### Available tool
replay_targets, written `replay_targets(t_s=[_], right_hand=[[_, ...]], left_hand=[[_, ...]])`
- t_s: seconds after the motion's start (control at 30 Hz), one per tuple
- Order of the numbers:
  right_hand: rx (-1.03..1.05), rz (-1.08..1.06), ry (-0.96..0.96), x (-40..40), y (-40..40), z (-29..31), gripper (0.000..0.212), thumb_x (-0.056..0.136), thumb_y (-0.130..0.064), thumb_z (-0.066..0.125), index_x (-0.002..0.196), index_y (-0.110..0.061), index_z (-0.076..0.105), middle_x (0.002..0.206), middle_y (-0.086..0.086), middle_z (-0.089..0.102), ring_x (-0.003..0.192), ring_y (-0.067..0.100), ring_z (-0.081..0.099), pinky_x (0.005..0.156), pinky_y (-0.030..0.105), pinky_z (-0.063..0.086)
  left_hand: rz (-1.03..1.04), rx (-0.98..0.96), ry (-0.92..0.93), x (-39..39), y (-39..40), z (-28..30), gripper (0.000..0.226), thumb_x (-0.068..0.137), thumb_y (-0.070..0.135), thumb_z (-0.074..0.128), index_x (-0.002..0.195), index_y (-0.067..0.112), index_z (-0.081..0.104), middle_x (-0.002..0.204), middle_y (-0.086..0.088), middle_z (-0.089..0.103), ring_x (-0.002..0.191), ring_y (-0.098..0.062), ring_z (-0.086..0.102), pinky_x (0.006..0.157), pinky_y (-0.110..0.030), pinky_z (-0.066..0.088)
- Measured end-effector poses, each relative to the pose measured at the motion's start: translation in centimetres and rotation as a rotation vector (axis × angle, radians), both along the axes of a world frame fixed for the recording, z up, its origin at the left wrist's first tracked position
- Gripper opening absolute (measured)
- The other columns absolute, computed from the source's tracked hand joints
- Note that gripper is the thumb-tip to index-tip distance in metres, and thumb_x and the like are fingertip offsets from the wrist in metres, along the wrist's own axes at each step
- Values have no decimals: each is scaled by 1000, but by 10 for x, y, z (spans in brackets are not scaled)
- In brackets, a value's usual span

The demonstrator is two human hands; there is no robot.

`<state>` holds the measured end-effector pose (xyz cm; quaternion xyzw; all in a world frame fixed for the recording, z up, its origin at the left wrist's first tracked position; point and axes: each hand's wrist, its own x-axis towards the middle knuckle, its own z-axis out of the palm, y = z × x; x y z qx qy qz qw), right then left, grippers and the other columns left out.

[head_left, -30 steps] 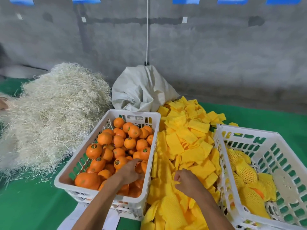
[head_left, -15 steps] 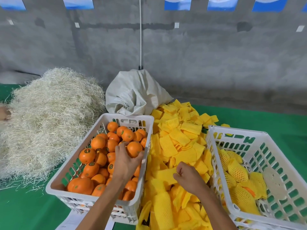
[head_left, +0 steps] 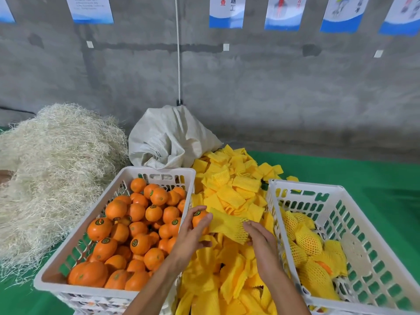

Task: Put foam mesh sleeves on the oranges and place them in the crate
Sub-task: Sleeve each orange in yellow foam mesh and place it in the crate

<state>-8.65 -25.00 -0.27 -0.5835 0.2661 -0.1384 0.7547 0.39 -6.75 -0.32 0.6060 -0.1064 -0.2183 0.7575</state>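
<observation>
Now your left hand (head_left: 191,233) grips an orange (head_left: 200,220) over the yellow sleeve pile (head_left: 229,196), just right of the fruit crate (head_left: 159,171). Your right hand (head_left: 261,242) pinches one sleeve (head_left: 227,223), its long axis running left to right, its left end touching the orange. Half a second ago the orange was over the fruit crate and the right hand was down in the pile. Wrapped oranges lie in the right crate (head_left: 302,185).
</observation>
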Motion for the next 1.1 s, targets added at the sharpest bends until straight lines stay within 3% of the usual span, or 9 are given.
replay_targets(t_s=[0.07, 0.13, 0.2, 0.33, 0.53, 0.67, 0.83, 0.97, 1.1], right_hand=[[-54, 25, -36, -5, -1, -1, 34, 79, -44, 80, 109, -32, 72, 124, -17, 64, 111, 6, 60, 85, 28, 49], [-96, 114, -27, -7, -2, -4, 76, 74, -52, 81, 139, -19, 59, 137, -14, 55, 130, 17, 54, 100, 36, 48], [-114, 192, 4, -8, -2, -6, 90, 76, -56, 80, 150, -16, 48, 153, -8, 44, 143, 18, 42, 108, 37, 41], [-109, 234, 19, -11, 0, 3, 75, 68, -66, 79, 131, -27, 68, 147, -10, 53, 122, -3, 54, 100, 25, 39], [54, 187, 75, -7, 5, 1, 77, 83, -69, 60, 150, -35, 43, 159, -5, 38, 107, 5, 60, 109, 42, 41], [139, 158, 43, 1, 10, -1, 93, 84, -71, 46, 161, -30, 14, 168, 3, 18, 135, 23, 51, 114, 44, 39], [141, 184, 0, 15, 31, 3, 98, 77, -85, 41, 160, -42, 12, 168, -8, 17, 142, 20, 44, 116, 51, 37], [204, 203, 1, 22, 46, 5, 99, 69, -89, 48, 156, -46, 26, 160, -5, 36, 137, 23, 50, 111, 51, 46], [261, 231, 24, 17, 45, 12, 96, 74, -83, 49, 156, -38, 30, 141, -12, 51, 117, 17, 65, 85, 40, 61]], left_hand=[[-10, 19, 8, 0, -2, -3, 58, 75, 45, 92, 126, 41, 63, 133, 7, 59, 94, -26, 73, 67, -38, 59], [-15, 71, -24, -2, -3, -4, 54, 73, 33, 95, 118, 44, 65, 121, 8, 68, 86, -25, 74, 66, -41, 60], [-39, 67, -9, -2, -4, -3, 53, 73, 30, 94, 116, 45, 66, 103, 6, 75, 84, -26, 73, 67, -42, 60], [-31, 68, 58, -1, -3, -2, 61, 73, 32, 94, 124, 38, 63, 102, -6, 76, 84, -28, 73, 66, -39, 56], [36, 3, 186, 6, -5, -8, 46, 86, 44, 83, 126, 39, 62, 117, -3, 70, 81, -27, 72, 64, -38, 53], [79, -134, 309, 11, -6, -11, 41, 100, 13, 59, 139, 18, 47, 122, -17, 58, 75, -32, 69, 61, -43, 46], [-68, 55, -107, -4, -4, -5, 59, 73, 22, 94, 127, 25, 70, 124, 2, 74, 113, -21, 71, 90, -35, 60], [-142, 177, -332, -10, -5, -5, 62, 74, 32, 91, 132, 31, 69, 155, 19, 48, 142, 0, 44, 114, -32, 42], [-173, 167, -324, -8, -2, -4, 59, 69, 41, 95, 125, 33, 75, 161, 18, 38, 145, 5, 38, 120, -46, 36]])
